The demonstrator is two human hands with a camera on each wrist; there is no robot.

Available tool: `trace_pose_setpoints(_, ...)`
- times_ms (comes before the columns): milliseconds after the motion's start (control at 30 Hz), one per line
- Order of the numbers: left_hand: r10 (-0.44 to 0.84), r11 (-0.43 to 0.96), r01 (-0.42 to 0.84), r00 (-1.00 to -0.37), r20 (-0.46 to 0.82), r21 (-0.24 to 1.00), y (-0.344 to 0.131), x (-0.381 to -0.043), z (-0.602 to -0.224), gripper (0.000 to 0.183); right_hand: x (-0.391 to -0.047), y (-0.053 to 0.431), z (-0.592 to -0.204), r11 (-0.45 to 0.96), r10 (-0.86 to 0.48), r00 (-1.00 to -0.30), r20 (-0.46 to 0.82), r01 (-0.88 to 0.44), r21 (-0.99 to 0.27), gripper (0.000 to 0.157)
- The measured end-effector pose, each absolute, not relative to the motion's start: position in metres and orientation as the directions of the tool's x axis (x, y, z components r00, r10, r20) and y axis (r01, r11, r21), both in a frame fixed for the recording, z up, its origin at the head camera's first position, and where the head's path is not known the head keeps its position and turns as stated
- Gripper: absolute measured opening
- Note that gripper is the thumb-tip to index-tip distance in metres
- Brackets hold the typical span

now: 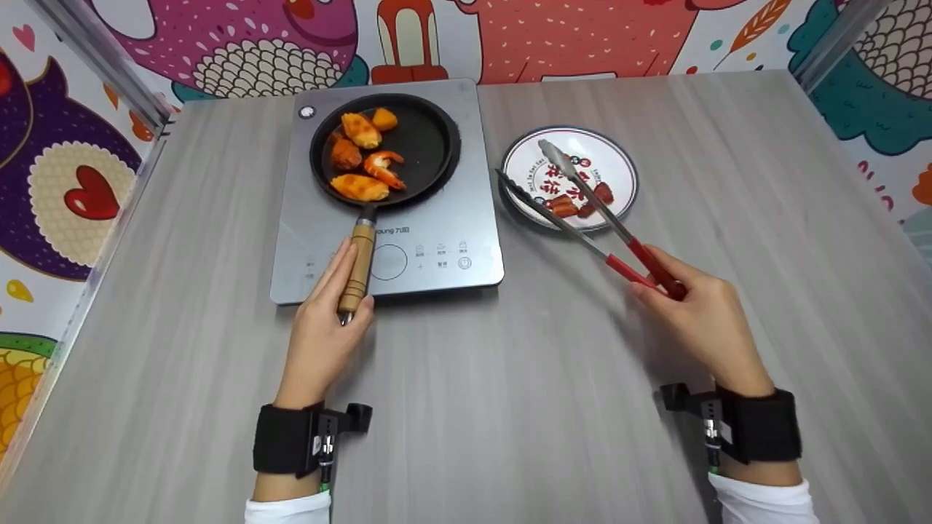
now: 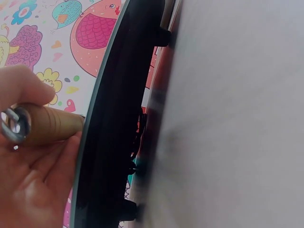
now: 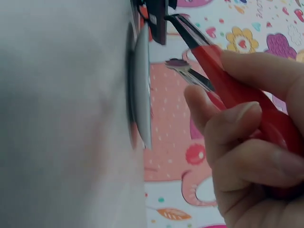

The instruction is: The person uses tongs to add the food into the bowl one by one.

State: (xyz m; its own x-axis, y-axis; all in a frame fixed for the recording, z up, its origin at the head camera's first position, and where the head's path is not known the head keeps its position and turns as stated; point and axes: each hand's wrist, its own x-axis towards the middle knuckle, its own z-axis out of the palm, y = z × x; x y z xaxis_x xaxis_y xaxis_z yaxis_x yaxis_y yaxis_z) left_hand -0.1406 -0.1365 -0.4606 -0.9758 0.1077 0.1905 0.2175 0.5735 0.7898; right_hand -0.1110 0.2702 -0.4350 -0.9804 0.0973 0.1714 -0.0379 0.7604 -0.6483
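Note:
My left hand (image 1: 320, 338) grips the wooden handle (image 1: 360, 262) of a small black frying pan (image 1: 426, 142), thumb on one side and fingers along the other. In the pan lie a shrimp (image 1: 381, 170) and several orange-yellow food pieces (image 1: 360, 129), on its left half. With my right hand (image 1: 710, 313) I hold red-handled metal tongs (image 1: 641, 260), whose arms are spread apart. Their tips reach over a white, dark-rimmed plate (image 1: 621, 164). Reddish-brown meat pieces (image 1: 562, 207) sit on its near side, partly overlapped by the tongs. In the right wrist view, fingers curl round the tongs (image 3: 237, 88).
Beneath the pan is a silver induction cooker (image 1: 473, 233), with its control panel toward me. The plate stands just right of it on the grey wood-grain table (image 1: 466, 393). Cartoon-printed panels (image 1: 582, 36) border the table at the back and sides.

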Motion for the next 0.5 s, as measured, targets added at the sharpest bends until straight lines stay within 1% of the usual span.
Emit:
trace_pose_setpoints(267, 0.112, 0.574, 0.218, -0.976, 0.188, 0.789, -0.136, -0.141, -0.459, 0.068, -0.101, 0.296, -0.425, 0.783, 0.165, -0.984, 0.068, 0.089, -0.616, 0.056)
trace_pose_setpoints(500, 0.110, 0.585, 0.204, -0.979, 0.173, 0.785, -0.136, -0.141, -0.459, 0.068, -0.096, 0.312, -0.424, 0.795, 0.187, -0.982, 0.030, 0.133, -0.592, 0.058)
